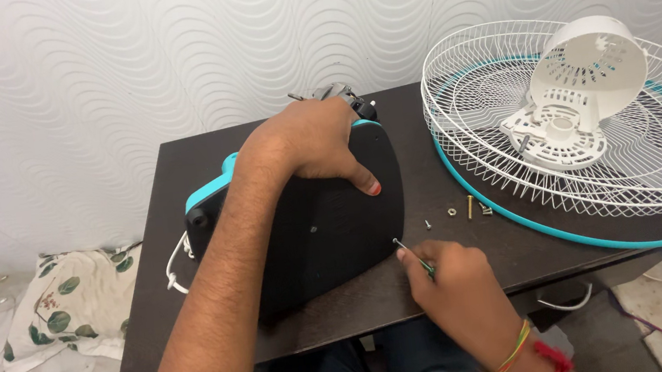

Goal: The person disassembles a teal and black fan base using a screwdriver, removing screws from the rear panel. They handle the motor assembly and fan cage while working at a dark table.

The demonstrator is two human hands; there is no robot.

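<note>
Firmly, my left hand (311,142) grips the black, teal-edged plastic fan base (326,211) on the dark desk (472,257); my right hand (451,276) pinches a thin screwdriver (410,253) at its right edge.

Two bare hands at the dark table's front half — head view.

Left hand (305,143): forearm stretched diagonally from the front edge toward the back edge, palm down, fingers curled over, thumb pressed flat and pointing right. Right hand (448,268): near the front edge, wrist banded with coloured threads, fingers pinched closed — fingertips (405,254) aimed left.
</note>
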